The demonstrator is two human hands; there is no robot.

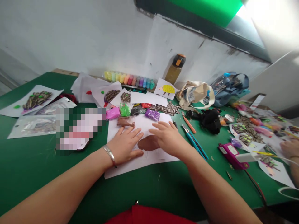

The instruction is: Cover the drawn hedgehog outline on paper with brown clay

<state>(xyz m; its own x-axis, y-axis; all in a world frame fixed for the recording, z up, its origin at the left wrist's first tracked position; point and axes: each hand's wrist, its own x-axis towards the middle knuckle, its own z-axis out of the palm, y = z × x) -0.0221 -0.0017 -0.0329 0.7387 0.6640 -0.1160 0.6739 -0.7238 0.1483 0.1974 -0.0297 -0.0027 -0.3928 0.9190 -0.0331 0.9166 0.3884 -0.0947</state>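
My left hand lies flat with fingers stretched out on a white sheet of paper, a silver bracelet on its wrist. My right hand rests fingers-down on the same sheet, pressing on a flat brown patch of clay between both hands. Neither hand grips anything. Small bags of clay lie just beyond the sheet: brown, purple, green and pink.
The green table holds sunflower seeds, seed-picture sheets, a row of coloured clay tubs, a bottle, bags, blue scissors, a pencil and a pink glue gun. Another person's hand works at the right edge.
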